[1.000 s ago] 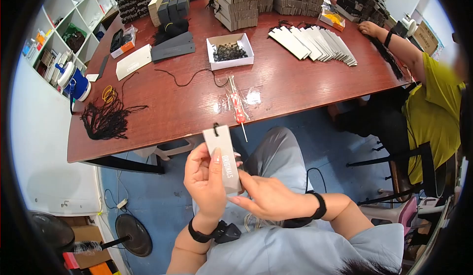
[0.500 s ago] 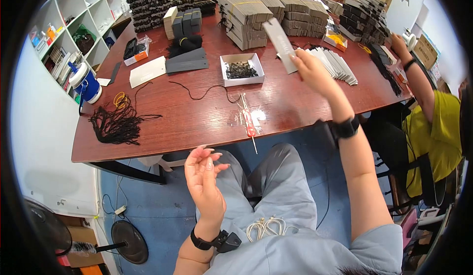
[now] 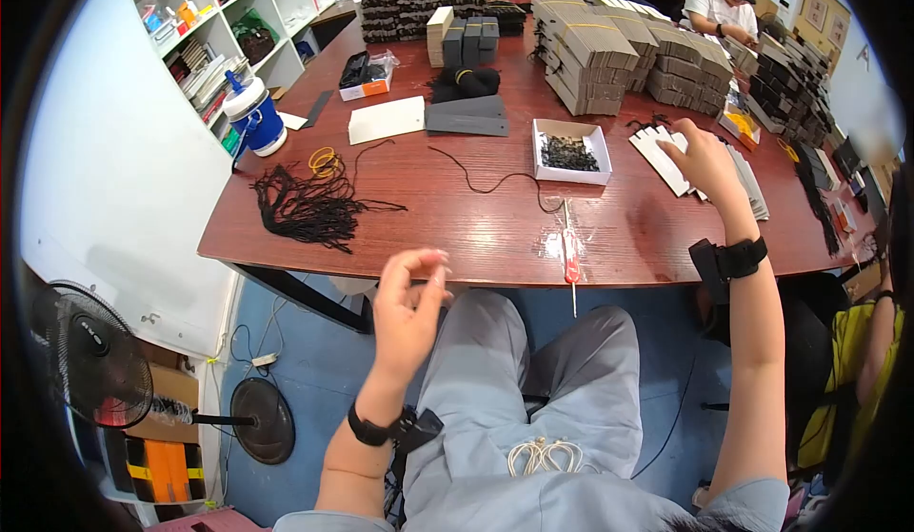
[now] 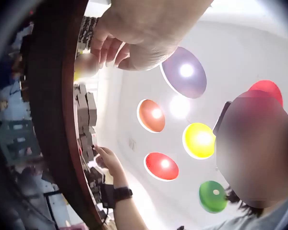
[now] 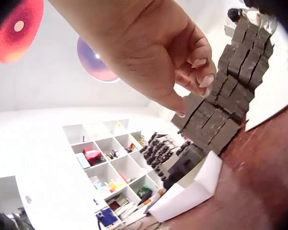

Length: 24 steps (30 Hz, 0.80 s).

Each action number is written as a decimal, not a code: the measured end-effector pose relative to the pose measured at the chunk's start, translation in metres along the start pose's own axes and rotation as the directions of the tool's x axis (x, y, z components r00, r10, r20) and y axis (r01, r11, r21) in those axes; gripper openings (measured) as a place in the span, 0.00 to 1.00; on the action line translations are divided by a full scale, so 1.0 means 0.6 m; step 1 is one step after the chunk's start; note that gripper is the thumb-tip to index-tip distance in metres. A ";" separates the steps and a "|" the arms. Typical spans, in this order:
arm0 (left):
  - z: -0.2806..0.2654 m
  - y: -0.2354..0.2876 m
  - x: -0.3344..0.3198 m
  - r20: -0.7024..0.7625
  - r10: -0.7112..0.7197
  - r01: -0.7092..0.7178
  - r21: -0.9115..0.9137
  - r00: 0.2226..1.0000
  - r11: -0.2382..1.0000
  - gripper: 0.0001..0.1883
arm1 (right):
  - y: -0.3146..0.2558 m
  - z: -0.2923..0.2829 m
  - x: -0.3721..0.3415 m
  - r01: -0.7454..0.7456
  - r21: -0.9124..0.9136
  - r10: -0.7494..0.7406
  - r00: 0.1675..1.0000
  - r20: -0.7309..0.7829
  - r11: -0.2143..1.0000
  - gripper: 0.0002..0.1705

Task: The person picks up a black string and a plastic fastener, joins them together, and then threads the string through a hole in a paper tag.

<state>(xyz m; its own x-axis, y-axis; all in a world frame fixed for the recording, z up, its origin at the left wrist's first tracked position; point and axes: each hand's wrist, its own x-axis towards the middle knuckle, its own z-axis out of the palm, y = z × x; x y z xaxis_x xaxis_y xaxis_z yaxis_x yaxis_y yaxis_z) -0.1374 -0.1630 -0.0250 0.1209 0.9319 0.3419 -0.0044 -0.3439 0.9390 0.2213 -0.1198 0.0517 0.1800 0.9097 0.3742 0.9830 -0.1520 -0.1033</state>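
My right hand (image 3: 709, 165) hovers over the fanned row of pale tags (image 3: 748, 184) at the table's right side, its fingers loosely bent. Nothing shows between those fingers in the right wrist view, where the hand (image 5: 158, 57) is near stacked grey tags (image 5: 209, 124). The left hand (image 3: 409, 308) is raised above my lap in front of the table edge, fingers relaxed and holding nothing. A red-handled tool (image 3: 571, 258) lies at the table's front edge between both hands. Behind it stands a white box (image 3: 573, 176) of small black pieces.
Black cords (image 3: 305, 208) and yellow bands (image 3: 325, 161) lie on the table's left side. Large tag bundles (image 3: 586, 41) stand at the back, beside dark stacks. Pale and dark flat cards (image 3: 386, 120) lie left of the box. Other people sit around the table.
The right hand has gone from the lap to the fanned tags, and the tag it carried no longer shows in its fingers. My left hand let go earlier and stays raised. The head view has shifted rightward.
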 end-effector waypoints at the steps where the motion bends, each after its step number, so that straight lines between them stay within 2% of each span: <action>1: -0.011 -0.006 0.017 -0.013 0.026 -0.026 0.037 1.000 0.999 0.09 | -0.021 -0.007 0.004 -0.033 0.165 0.024 0.998 0.060 0.986 0.22; 2: -0.021 -0.004 0.036 -0.031 0.049 -0.046 0.098 0.998 0.994 0.09 | -0.026 0.008 0.018 0.095 0.219 -0.084 0.995 -0.056 0.971 0.18; 3: -0.032 0.000 0.055 -0.047 0.073 -0.065 0.159 0.996 0.985 0.09 | -0.035 0.020 0.035 0.100 0.231 -0.088 0.994 -0.060 0.968 0.18; 4: -0.042 0.006 0.074 -0.075 0.082 -0.065 0.207 0.994 0.976 0.08 | -0.046 0.030 0.053 0.091 0.406 -0.078 0.996 -0.048 0.909 0.17; 7: -0.077 0.015 0.130 -0.133 0.122 -0.059 0.404 0.984 0.913 0.07 | -0.078 0.063 0.096 -0.005 0.810 -0.026 0.999 0.025 0.587 0.15; 8: -0.089 0.015 0.147 -0.125 0.137 -0.062 0.473 0.983 0.879 0.08 | -0.084 0.070 0.103 -0.051 0.862 -0.023 0.997 0.073 0.504 0.14; 9: -0.103 0.013 0.164 -0.117 0.151 -0.065 0.539 0.982 0.840 0.08 | -0.084 0.080 0.108 -0.044 0.869 -0.027 0.997 0.066 0.493 0.14; 10: -0.117 0.007 0.184 -0.047 0.251 -0.168 0.623 0.967 0.764 0.09 | -0.083 0.091 0.111 -0.061 0.928 -0.043 0.996 0.082 0.368 0.14; 11: -0.128 0.001 0.199 -0.046 0.255 -0.169 0.634 0.966 0.755 0.09 | -0.081 0.104 0.112 -0.081 0.968 -0.064 0.993 0.098 0.237 0.14; 12: -0.131 0.005 0.210 -0.028 0.202 -0.131 0.670 0.979 0.731 0.09 | -0.076 0.120 0.110 -0.078 0.984 -0.068 0.994 0.090 0.160 0.13; 13: -0.135 0.007 0.221 -0.015 0.144 -0.092 0.705 0.990 0.703 0.09 | -0.068 0.130 0.113 -0.080 0.986 -0.074 0.993 0.092 0.146 0.13; 14: -0.145 -0.001 0.237 0.059 0.155 -0.143 0.778 0.986 0.612 0.10 | -0.060 0.140 0.114 -0.111 0.978 -0.063 0.990 0.123 0.175 0.12; 15: -0.154 -0.014 0.251 0.064 0.143 -0.138 0.786 0.988 0.602 0.10 | -0.055 0.151 0.110 -0.148 0.967 -0.047 0.986 0.161 0.205 0.12; 17: -0.162 -0.035 0.286 0.191 0.025 -0.183 0.879 0.981 0.440 0.12 | -0.053 0.160 0.107 -0.166 0.966 -0.041 0.983 0.177 0.196 0.12; 18: -0.155 -0.040 0.302 0.190 -0.055 -0.154 0.907 0.980 0.393 0.13 | -0.051 0.159 0.108 -0.171 0.964 -0.039 0.982 0.183 0.203 0.12; 19: -0.151 -0.051 0.318 0.202 -0.052 -0.166 0.904 0.978 0.394 0.13 | -0.049 0.157 0.109 -0.176 0.961 -0.038 0.981 0.188 0.213 0.12; 21: -0.144 -0.073 0.344 0.355 0.008 -0.347 0.908 0.935 0.235 0.13 | -0.049 0.159 0.109 -0.178 0.958 -0.036 0.981 0.191 0.223 0.12; 23: -0.137 -0.094 0.364 0.332 0.003 -0.324 0.919 0.943 0.224 0.13 | -0.049 0.157 0.109 -0.198 0.955 -0.028 0.977 0.209 0.221 0.12; 24: -0.132 -0.102 0.373 0.238 -0.051 -0.218 0.942 0.970 0.256 0.13 | -0.048 0.156 0.108 -0.196 0.960 -0.034 0.978 0.207 0.200 0.12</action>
<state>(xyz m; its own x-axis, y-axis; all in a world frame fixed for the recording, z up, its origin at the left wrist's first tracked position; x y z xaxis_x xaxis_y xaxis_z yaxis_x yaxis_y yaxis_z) -0.1886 0.0759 -0.0029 0.3540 0.8941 0.2744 0.9075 -0.3993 0.1305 0.2009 -0.0206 -0.0071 0.1346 0.9747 0.1786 0.1252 0.1620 -0.9788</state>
